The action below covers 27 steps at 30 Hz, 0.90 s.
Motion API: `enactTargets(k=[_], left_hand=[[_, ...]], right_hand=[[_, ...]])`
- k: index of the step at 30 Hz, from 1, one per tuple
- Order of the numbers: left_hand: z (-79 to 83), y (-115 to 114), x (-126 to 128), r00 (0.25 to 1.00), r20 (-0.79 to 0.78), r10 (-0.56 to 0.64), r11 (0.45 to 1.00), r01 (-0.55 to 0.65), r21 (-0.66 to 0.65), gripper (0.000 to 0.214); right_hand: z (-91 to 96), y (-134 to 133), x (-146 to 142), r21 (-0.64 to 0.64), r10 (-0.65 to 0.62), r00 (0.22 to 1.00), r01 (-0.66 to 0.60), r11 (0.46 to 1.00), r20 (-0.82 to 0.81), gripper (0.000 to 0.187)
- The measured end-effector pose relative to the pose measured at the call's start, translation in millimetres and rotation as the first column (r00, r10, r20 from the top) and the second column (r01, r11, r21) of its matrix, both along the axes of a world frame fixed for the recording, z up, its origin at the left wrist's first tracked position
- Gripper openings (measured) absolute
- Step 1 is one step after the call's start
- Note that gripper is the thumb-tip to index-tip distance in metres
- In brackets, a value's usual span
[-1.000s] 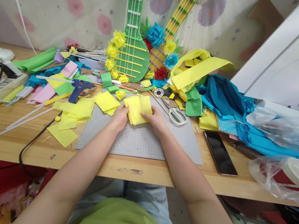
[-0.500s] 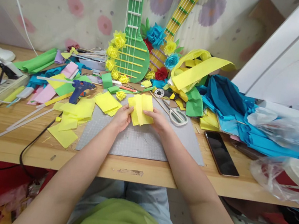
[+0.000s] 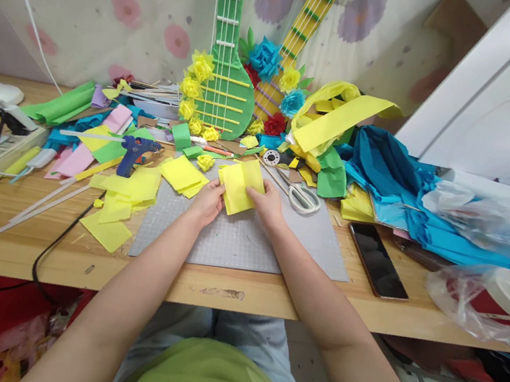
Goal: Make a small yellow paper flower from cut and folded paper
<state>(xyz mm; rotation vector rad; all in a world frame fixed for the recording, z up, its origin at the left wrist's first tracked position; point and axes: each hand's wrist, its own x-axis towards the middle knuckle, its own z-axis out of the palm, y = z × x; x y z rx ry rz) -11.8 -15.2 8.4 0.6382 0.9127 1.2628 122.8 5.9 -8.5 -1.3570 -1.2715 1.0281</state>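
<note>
Currently left grip [image 3: 208, 202] pinching yellow paper [image 3: 238, 187] at left edge; right grip [image 3: 268, 205] pinching right edge.

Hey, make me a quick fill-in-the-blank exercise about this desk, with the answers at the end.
1. The left hand and right hand hold paper colored ____.
2. The phone lies to the ____ of the gray mat.
3. The glue gun has a ____ body.
4. The left guitar-shaped craft is mainly ____.

Missing words: yellow; right; blue; green.
</note>
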Motion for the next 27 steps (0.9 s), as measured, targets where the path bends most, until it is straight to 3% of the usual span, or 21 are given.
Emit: enactTargets(k=[9,16,21,27], left_hand=[[-5.2,2.8,0.0,1.0,0.006,-0.01,1.0,0.01,0.004,0.023],[2.3,2.9,-0.8,0.997,0.071,0.043,0.993,-0.035,-0.112,0.027],[-1.5,-0.1,3.5,0.996,-0.044,0.08,0.996,-0.081,-0.024,0.018],[-5.3,0.7,5.9,0.987,-0.089,0.131,0.99,-0.135,-0.037,0.014]], right_hand=[[0.9,-1.5,-0.7,0.002,0.023,1.0,-0.023,1.0,-0.007,0.021],[4.4,-4.1,-2.6,0.008,-0.009,0.998,0.008,1.0,0.061,0.019],[1.0,-3.0,-4.2,0.029,-0.037,0.991,0.034,0.999,0.127,0.018],[2.8,-4.9,-5.0,0.029,-0.027,0.992,0.023,0.999,0.126,0.018]])
